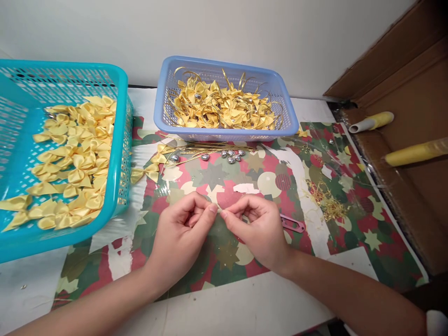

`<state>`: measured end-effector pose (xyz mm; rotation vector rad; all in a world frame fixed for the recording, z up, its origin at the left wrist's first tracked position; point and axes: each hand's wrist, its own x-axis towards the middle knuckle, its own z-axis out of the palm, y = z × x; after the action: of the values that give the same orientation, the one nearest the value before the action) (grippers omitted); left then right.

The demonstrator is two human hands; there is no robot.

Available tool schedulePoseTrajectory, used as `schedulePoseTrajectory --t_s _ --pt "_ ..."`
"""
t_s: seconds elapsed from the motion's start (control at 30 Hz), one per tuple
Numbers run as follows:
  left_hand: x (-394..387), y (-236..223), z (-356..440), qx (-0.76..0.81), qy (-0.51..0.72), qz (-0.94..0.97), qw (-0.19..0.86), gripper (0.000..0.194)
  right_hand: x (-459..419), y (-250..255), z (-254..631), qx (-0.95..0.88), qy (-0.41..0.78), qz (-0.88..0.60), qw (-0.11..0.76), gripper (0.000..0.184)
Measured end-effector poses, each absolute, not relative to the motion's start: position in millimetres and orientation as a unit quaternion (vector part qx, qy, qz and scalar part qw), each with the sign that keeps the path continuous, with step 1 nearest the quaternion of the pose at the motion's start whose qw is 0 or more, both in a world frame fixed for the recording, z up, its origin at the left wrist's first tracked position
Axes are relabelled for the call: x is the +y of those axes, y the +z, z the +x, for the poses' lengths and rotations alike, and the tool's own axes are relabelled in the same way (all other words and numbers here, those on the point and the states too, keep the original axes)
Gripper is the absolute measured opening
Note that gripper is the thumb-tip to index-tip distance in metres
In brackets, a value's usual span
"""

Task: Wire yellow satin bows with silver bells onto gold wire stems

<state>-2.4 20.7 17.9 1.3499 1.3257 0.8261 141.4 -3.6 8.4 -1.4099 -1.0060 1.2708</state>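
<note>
My left hand [185, 233] and my right hand [257, 228] meet over the middle of the patterned sheet, both closed in a pinch. Between their fingertips shows a short bit of a thin pale strand [219, 209]; the rest is hidden by the fingers. A pink tool with a slotted handle [293, 223] lies beside my right hand, which hides part of it. Beyond the hands are several silver bells [231, 156] and a bundle of gold cords [210, 148]. Loose yellow ribbon bows [145, 173] lie to their left.
A turquoise basket [121, 140] of yellow bows stands at left. At the back, a blue basket [224, 135] holds bows with gold cords and bells. Gold thread scraps [329, 203] lie at right, near a cardboard box [395, 126] with yellow-wrapped tubes [416, 151] sticking out.
</note>
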Motion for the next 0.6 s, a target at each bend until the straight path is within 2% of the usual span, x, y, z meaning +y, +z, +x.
schedulePoseTrajectory --t_s 0.6 --pt "20.6 15.5 -0.2 0.531 0.357 0.606 0.472 0.026 -3.3 9.8 140.5 -0.411 0.521 -0.578 0.475 0.015"
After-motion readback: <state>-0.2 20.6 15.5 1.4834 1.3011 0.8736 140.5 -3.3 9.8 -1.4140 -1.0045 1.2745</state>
